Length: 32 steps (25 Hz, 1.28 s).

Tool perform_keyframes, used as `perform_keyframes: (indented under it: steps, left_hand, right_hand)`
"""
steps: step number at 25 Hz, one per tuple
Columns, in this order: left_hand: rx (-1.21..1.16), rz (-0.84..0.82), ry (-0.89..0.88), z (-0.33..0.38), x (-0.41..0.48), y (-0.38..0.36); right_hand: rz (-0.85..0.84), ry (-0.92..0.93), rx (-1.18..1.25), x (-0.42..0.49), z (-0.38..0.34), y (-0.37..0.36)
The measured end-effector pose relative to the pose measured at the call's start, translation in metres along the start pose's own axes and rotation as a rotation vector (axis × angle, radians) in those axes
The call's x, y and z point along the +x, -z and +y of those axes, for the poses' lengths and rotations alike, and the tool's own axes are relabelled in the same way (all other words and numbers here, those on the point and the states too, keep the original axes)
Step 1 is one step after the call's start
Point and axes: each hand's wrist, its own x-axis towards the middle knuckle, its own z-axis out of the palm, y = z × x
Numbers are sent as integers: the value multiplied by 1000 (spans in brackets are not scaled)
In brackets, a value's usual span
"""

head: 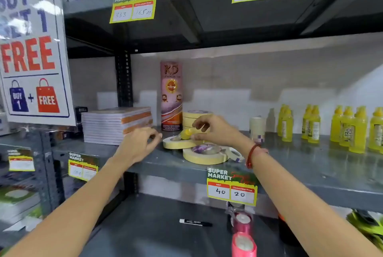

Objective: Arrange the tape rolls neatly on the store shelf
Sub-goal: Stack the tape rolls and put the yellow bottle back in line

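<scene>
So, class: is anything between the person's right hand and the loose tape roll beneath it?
Yes. A small yellow bottle lies on its side on the flat tape roll, under the right hand, whose fingers are at it. The left hand has a clear path.

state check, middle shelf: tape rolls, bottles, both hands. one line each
left hand: empty, fingers curled beside the flat roll
right hand: pinching a small yellow bottle over the flat roll
flat roll: lying flat, loose
front roll: flat at shelf edge
stacked rolls: piled behind the hands
KD tube: upright
yellow bottles: upright, in rows
</scene>
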Motion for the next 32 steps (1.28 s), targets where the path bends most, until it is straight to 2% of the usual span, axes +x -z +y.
perform_keyframes:
  steps: [3,5,8,11,14,16,20,23,25,29,32]
  left_hand:
    - [-118,-2,-94,24,-15,-10]
    - [-123,-4,-160,48,-21,-17]
    - [-93,65,-146,59,-20,-20]
    - [-45,85,-103,71,-21,-22]
    - [-14,151,-28,93,-27,-26]
    - [-17,195,36,106,-35,-28]
    - [-34,252,78,113,-40,-29]
    - [-16,254,69,115,-40,-29]
    - [-18,259,76,115,-41,-29]
    - [-4,293,93,110,-43,-33]
    - [7,324,84,109,-44,-37]
  right_hand:
    - [-86,-32,-113,19,-8,-20]
    - [-66,-52,-79,26,-10,-28]
    - [-34,-46,-85,29,-6,-35]
    - [66,-83,-139,32,-5,-40]
    - [258,-98,-58,36,-4,-38]
    - [306,-121,-49,37,-3,-39]
    - [184,-100,18,32,-12,-41]
    - [117,-91,-68,29,-16,-46]
    - [158,-103,-1,28,-15,-46]
    - [346,-123,267,18,-8,-17]
    - [415,-202,156,-1,21,29]
